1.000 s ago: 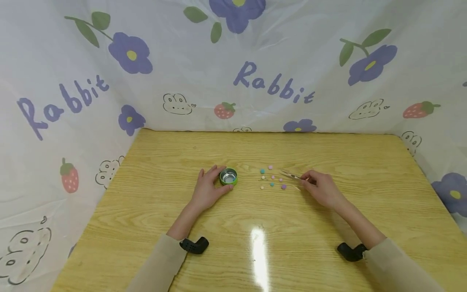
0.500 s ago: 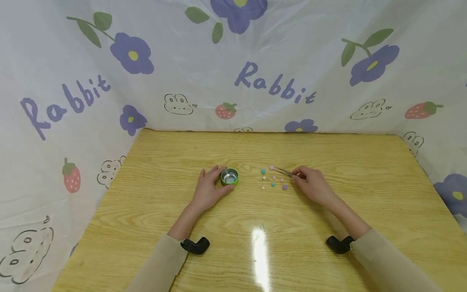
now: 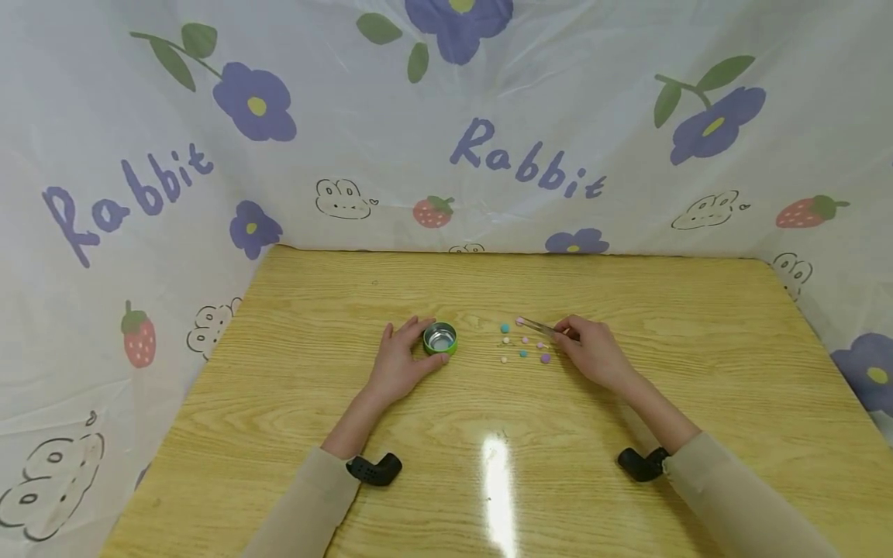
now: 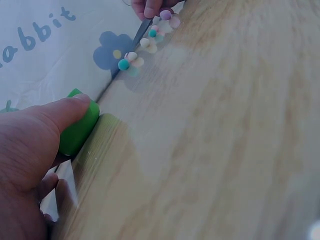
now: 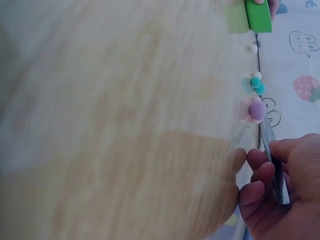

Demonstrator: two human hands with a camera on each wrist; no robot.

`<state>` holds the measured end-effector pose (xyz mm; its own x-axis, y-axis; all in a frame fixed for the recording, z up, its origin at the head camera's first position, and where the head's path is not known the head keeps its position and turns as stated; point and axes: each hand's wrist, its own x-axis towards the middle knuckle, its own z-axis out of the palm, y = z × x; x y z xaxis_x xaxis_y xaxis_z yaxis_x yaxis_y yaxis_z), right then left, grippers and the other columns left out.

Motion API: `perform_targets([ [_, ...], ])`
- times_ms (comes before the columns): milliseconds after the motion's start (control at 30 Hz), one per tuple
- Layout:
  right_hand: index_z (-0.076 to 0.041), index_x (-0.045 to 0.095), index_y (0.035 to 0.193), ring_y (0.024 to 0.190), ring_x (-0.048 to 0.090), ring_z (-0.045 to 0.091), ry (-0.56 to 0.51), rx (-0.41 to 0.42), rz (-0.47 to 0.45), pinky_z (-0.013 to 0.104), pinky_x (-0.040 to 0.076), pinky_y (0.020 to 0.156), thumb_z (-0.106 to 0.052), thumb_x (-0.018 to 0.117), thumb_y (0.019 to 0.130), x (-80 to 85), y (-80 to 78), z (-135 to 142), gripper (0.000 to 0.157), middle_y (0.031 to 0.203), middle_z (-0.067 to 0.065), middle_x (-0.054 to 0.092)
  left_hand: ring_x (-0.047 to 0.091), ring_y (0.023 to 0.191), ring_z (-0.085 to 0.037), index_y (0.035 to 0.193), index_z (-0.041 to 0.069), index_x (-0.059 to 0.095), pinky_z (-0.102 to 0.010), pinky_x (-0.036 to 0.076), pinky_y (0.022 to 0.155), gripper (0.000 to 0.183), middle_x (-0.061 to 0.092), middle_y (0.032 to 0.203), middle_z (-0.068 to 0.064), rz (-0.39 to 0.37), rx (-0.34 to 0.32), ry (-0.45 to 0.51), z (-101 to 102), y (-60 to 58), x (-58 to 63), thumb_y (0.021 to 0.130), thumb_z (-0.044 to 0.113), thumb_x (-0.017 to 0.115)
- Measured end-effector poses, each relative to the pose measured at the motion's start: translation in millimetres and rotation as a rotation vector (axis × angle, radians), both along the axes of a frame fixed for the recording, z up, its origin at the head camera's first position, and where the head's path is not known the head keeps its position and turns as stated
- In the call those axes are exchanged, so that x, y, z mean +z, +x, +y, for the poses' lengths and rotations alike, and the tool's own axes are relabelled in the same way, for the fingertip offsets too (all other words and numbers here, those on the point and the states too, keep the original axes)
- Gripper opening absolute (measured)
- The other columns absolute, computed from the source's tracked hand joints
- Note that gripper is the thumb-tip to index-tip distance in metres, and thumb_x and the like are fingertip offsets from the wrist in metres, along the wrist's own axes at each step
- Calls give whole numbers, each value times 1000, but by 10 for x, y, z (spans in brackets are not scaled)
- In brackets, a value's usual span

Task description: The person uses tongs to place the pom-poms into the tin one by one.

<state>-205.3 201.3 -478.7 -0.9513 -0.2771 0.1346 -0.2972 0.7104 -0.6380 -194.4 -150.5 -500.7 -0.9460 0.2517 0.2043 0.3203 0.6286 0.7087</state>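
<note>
My left hand (image 3: 401, 363) grips a small round green tin (image 3: 441, 341) with a silvery inside, thumb on its near side and fingers round the far side. In the left wrist view the thumb presses the tin's green wall (image 4: 82, 127). My right hand (image 3: 593, 353) pinches metal tweezers (image 3: 539, 327) that point left. Their tips are at a pink pom-pom (image 3: 519, 321) at the back of a loose group; whether they squeeze it, I cannot tell. Around it lie a teal pom-pom (image 3: 505, 328), a purple pom-pom (image 3: 546, 358), a cream pom-pom (image 3: 505, 359) and several others.
The wooden table (image 3: 335, 310) runs back to a white cloth (image 3: 391, 139) printed with flowers and strawberries, which also hangs at both sides. Glare (image 3: 497, 488) shows on the tabletop in front. A black wrist device (image 3: 375, 470) sits at the left cuff.
My right hand has moved left and slightly away from me, bringing the tweezers' tips to the pink pom-pom. The left hand and the tin stay in place.
</note>
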Motion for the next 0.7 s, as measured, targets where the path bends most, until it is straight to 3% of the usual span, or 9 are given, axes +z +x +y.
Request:
perform_targets([
  [233, 3, 70, 110, 76, 66, 23, 9, 2, 14, 33, 48, 62, -8, 63, 103, -9, -6, 2, 15, 88, 11, 72, 38, 146, -38, 145, 2, 57, -59, 4, 123, 67, 60, 142, -19, 4, 0, -2, 6, -3, 0, 89, 28, 83],
  [567, 3, 70, 109, 63, 54, 15, 6, 9, 7, 29, 43, 55, -9, 63, 103, -15, -11, 9, 14, 81, 5, 68, 38, 147, -37, 145, 3, 57, -58, 3, 124, 68, 58, 143, -20, -8, 2, -4, 6, -12, -2, 89, 28, 83],
  [700, 2, 70, 109, 63, 55, 15, 20, 10, 6, 36, 46, 61, -9, 63, 103, -19, -11, 12, 15, 80, 3, 68, 37, 147, -38, 145, 2, 57, -58, 3, 124, 67, 58, 143, -20, -11, 1, -2, 4, -7, 3, 89, 28, 83],
])
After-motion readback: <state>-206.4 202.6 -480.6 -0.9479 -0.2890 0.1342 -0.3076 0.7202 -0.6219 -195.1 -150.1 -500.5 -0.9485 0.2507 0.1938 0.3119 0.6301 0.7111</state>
